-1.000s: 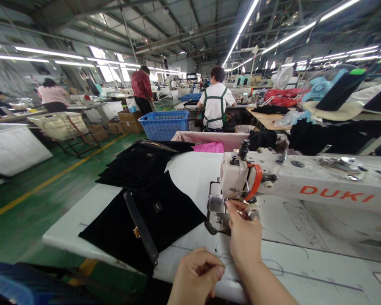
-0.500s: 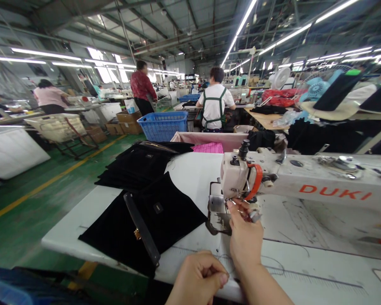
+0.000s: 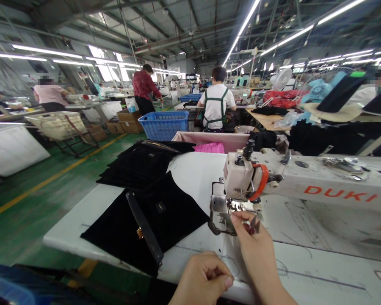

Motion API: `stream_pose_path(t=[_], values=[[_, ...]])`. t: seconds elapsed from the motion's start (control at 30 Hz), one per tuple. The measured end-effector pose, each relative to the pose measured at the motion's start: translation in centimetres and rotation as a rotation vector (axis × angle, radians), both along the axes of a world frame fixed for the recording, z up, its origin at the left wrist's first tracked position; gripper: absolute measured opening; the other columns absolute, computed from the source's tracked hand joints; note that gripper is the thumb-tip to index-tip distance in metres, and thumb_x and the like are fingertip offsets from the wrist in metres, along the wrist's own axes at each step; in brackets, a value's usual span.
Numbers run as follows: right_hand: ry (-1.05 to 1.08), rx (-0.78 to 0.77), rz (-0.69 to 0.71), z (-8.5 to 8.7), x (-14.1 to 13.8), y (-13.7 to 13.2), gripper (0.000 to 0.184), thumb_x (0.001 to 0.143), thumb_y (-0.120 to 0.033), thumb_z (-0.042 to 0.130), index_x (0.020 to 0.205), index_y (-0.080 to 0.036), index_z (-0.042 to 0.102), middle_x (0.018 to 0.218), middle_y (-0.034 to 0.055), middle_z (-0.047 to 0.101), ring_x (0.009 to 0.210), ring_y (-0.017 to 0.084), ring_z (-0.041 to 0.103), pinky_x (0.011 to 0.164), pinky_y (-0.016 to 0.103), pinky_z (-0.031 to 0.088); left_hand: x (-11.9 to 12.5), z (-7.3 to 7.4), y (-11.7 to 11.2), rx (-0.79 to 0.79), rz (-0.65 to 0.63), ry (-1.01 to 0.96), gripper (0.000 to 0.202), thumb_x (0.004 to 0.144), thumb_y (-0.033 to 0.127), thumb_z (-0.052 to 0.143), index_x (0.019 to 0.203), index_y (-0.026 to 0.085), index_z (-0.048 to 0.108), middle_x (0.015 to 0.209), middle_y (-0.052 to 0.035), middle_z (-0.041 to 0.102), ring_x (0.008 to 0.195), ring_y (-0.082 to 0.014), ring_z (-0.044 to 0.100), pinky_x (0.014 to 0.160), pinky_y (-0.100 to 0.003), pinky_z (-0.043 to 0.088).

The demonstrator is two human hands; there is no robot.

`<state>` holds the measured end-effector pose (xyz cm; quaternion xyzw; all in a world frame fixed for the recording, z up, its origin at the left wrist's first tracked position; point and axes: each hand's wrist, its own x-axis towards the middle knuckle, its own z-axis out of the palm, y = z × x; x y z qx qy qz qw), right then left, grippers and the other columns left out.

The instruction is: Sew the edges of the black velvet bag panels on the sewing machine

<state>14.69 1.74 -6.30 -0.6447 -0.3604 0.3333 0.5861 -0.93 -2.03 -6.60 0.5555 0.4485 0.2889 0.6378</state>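
Observation:
My right hand (image 3: 257, 243) is closed just in front of the sewing machine's (image 3: 241, 176) presser foot, thumb and forefinger pinched. Tucked in its palm is a small pair of thread snips (image 3: 253, 226), with pointed metal blades and a dark red part. Below and to the left, my left hand (image 3: 205, 277) is held in a pinch at the table's front edge. A fine dark thread (image 3: 236, 264) curls up to its fingertips. Left of the machine lies a black fabric piece (image 3: 178, 207) with a small label and a dark strap (image 3: 144, 228) bearing a gold clasp.
A stack of black pieces (image 3: 133, 165) lies farther back on the white table (image 3: 197, 169). Behind it stand a pink-lined bin (image 3: 209, 137) and a blue basket (image 3: 165, 125). Black thread cones (image 3: 339, 97) are at the right. Several people work at other tables.
My right hand has drawn back from the needle area toward me and slightly right, snips still in the palm. My left hand keeps its pinch, barely moved. The view has shifted slightly.

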Motion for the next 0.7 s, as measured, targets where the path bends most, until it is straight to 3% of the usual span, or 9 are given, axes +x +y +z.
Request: stream_pose_path(t=[0.13, 0.23, 0.37, 0.47, 0.6, 0.7], values=[[0.155, -0.076, 0.148, 0.0, 0.4, 0.8, 0.049, 0.07, -0.056, 0.07, 0.1, -0.018, 0.06, 0.075, 0.0018, 0.061, 0.042, 0.008, 0.029, 0.037, 0.023, 0.029, 0.6, 0.5, -0.3, 0.036, -0.021, 0.021, 0.008, 0.067, 0.01, 0.063, 0.068, 0.011, 0.071, 0.066, 0.0, 0.052, 0.052, -0.0059, 0.044, 0.048, -0.018, 0.029], [0.258, -0.108, 0.26, -0.6, 0.2, 1.5, 0.048, 0.075, -0.059, 0.062, 0.096, -0.016, 0.06, 0.067, 0.0001, 0.055, 0.04, 0.007, 0.022, 0.035, 0.023, 0.023, 1.6, 1.2, 0.0, 0.044, -0.058, 0.044, 0.008, 0.069, 0.009, 0.062, 0.07, 0.011, 0.07, 0.067, -0.0001, 0.055, 0.054, -0.0063, 0.044, 0.05, -0.018, 0.03], [0.217, -0.102, 0.294, -1.4, 0.5, 1.1, 0.042, 0.073, -0.056, 0.067, 0.088, -0.016, 0.061, 0.055, -0.0038, 0.046, 0.043, 0.011, 0.033, 0.04, 0.023, 0.026, 3.5, 2.8, 2.1, 0.196, 0.167, -0.046, 0.021, 0.083, 0.016, 0.053, 0.099, 0.016, 0.066, 0.08, -0.0018, 0.06, 0.062, -0.009, 0.049, 0.057, -0.019, 0.038], [0.119, -0.09, 0.317, -1.5, 1.1, 0.2, 0.038, 0.076, -0.052, 0.066, 0.092, -0.017, 0.064, 0.055, -0.0033, 0.047, 0.048, 0.013, 0.037, 0.044, 0.024, 0.026, 5.2, 3.9, 4.3, 0.402, 0.326, -0.013, 0.033, 0.083, 0.016, 0.056, 0.114, 0.022, 0.062, 0.094, -0.0022, 0.056, 0.07, -0.01, 0.051, 0.067, -0.021, 0.044], [0.032, -0.076, 0.354, -1.2, 1.5, -0.8, 0.038, 0.083, -0.052, 0.057, 0.096, -0.017, 0.065, 0.052, -0.0038, 0.045, 0.047, 0.014, 0.035, 0.046, 0.026, 0.026, 7.4, 4.6, 6.6, 0.512, 0.515, 0.084, 0.024, 0.078, 0.015, 0.064, 0.101, 0.02, 0.067, 0.087, -0.0006, 0.054, 0.064, -0.0093, 0.048, 0.063, -0.021, 0.043], [0.014, -0.07, 0.371, -1.2, 1.7, -0.9, 0.039, 0.086, -0.052, 0.054, 0.097, -0.017, 0.065, 0.054, -0.0031, 0.048, 0.047, 0.013, 0.035, 0.047, 0.026, 0.027, 8.3, 4.7, 7.5, 0.565, 0.571, 0.118, 0.008, 0.078, 0.02, 0.066, 0.086, 0.018, 0.068, 0.08, -0.0002, 0.054, 0.067, -0.0106, 0.05, 0.062, -0.021, 0.042]])
